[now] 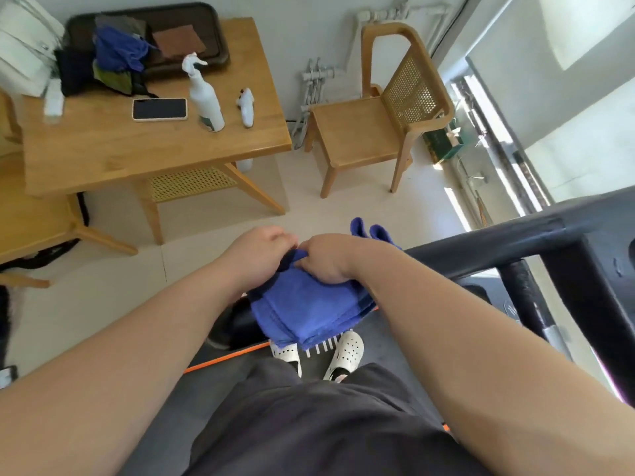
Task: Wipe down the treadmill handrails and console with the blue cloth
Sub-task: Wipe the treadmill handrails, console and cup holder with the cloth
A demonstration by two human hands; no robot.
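Holding the blue cloth folded, you pinch its top edge with both your left hand and right hand, fingers curled. It sits at the handrail's left end, and the rail runs off rightward, nearest your right hand.

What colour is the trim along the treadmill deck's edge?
Orange trim, seen best in the head view, the only one.
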